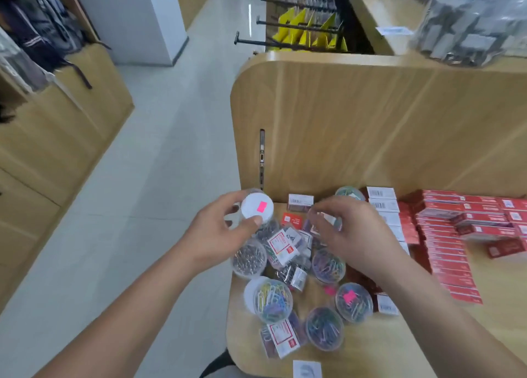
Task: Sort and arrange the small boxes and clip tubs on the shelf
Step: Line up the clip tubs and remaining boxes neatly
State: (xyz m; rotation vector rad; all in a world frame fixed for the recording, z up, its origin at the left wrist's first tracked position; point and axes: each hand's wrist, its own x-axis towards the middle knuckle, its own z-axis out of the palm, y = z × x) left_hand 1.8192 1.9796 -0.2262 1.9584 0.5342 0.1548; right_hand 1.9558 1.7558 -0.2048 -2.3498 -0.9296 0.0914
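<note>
Gripping, left hand [216, 229]: thumb and fingers curl round a white-lidded tub [256, 209] with a pink sticker on its lid. The tub is lifted clear, over the left rear corner of the shelf [427, 337].
Right hand [353, 235]: fingertips closed on a small clear container [325, 220] just above the heap. Blurred; cannot tell whether it is a tub or a box.
Heap under the hands: labelled clear boxes [283, 247] lie tilted on one another, with a pack of dark clips [293, 273] among them. Unsorted.
Loose tubs: silver-clip tub [249, 259] at the left edge. Coloured-clip tub [271, 297] tipped on its side. Pink-stickered tub [353, 302] and front tub [323, 327] stand apart from each other, in no row.
Front edge: one more labelled box [281, 339] lies askew, touching the front tub.
Red boxes [445, 252]: stacked in rows on the right. Mostly orderly, a few on top sit crooked.
White-faced boxes [382, 206]: lined up at the back, just beside the red stacks.
Progress (my reading): early to middle. The box side looks largely done; the tub side is hardly begun.
Left to do (my reading): place the two held items, split tubs from clear boxes, stand the tipped tub up, form rows, square the crooked red boxes.
</note>
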